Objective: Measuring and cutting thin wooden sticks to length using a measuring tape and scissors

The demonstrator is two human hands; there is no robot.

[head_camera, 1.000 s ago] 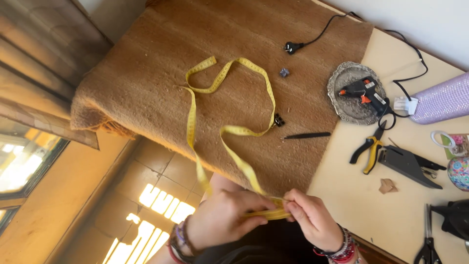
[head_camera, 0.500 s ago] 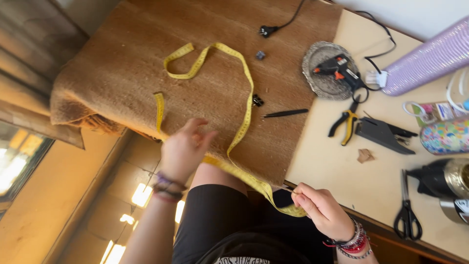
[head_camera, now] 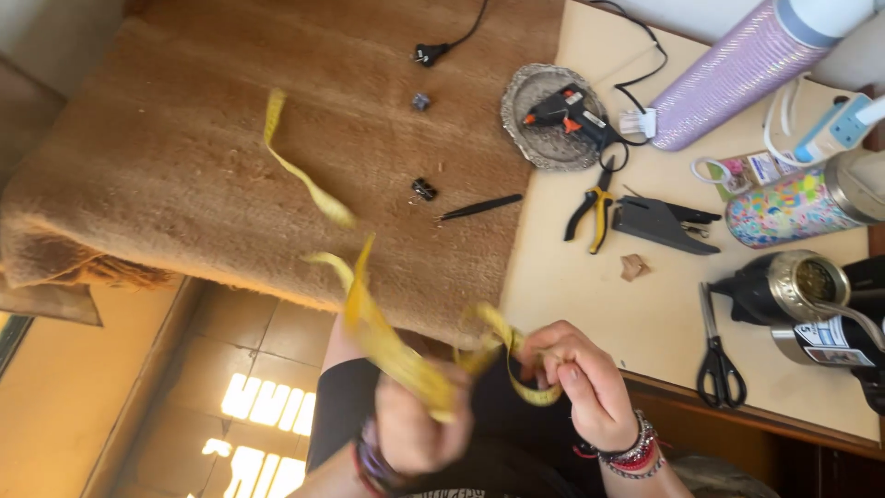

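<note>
A yellow measuring tape (head_camera: 313, 189) runs in a blurred, airborne band from over the brown burlap sheet (head_camera: 230, 148) down to both hands. My left hand (head_camera: 415, 424), motion-blurred, is closed around the tape near my lap. At the table's front edge my right hand (head_camera: 581, 378) grips a looped end of the same tape. Bracelets sit on both wrists.
On the burlap lie two small black clips (head_camera: 424, 189), a black pen (head_camera: 479, 207) and a plug (head_camera: 424, 53). The cream table (head_camera: 590, 277) holds a glue gun (head_camera: 572, 111) on a metal dish, pliers (head_camera: 595, 207), a stapler (head_camera: 664, 223), scissors (head_camera: 717, 360), a purple roll (head_camera: 737, 74) and tumblers (head_camera: 793, 207).
The tape has been pulled off the burlap toward me, its loops gone. My left hand came back from the cloth to beside my right hand.
</note>
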